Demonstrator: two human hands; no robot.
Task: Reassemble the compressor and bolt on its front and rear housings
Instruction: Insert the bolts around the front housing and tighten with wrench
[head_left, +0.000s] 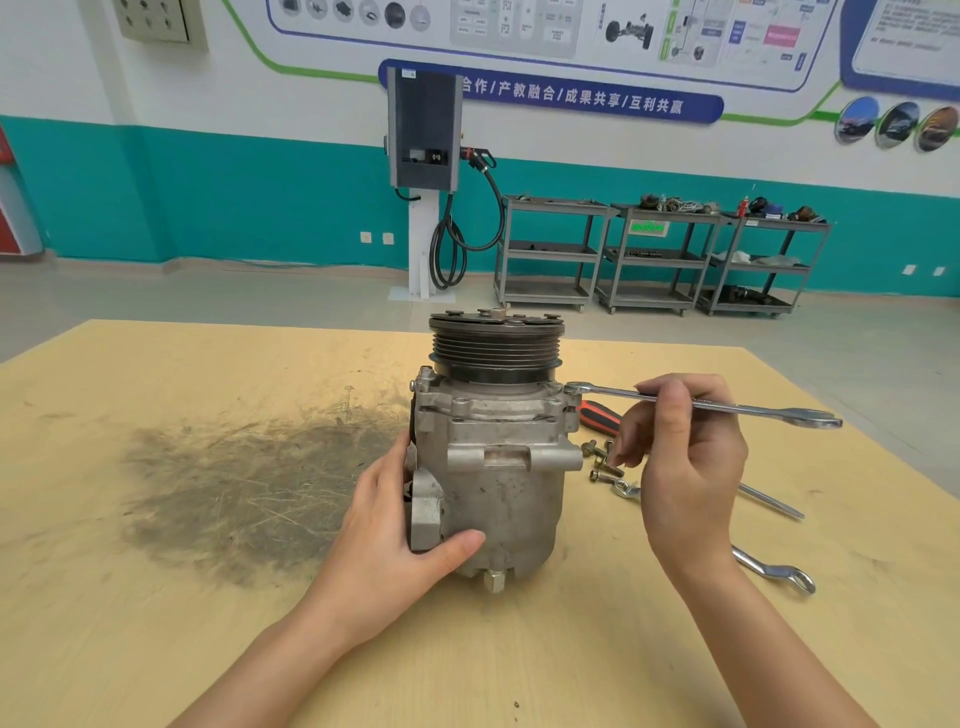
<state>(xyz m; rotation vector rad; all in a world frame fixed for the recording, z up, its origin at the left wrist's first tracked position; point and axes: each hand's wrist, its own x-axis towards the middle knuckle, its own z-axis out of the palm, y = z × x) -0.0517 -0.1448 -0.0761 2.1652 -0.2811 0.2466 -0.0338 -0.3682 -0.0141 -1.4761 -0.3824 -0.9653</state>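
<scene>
A grey aluminium compressor (498, 483) stands upright on the wooden table (208, 623), its black ribbed pulley (496, 345) on top. My left hand (400, 530) grips the compressor's lower left side, thumb across the front. My right hand (680, 457) pinches a silver combination wrench (727, 408) held level. The wrench's ring end sits on a bolt at the housing's upper right corner (571, 388). Loose bolts (602, 460) lie on the table just right of the compressor.
A red-and-black screwdriver handle (600, 418) lies behind the wrench. Another ring wrench (774, 569) and a slim metal shaft (769, 501) lie at the right. A dark grease smear (234, 483) covers the table's left. Grey shelf carts (649, 254) stand by the far wall.
</scene>
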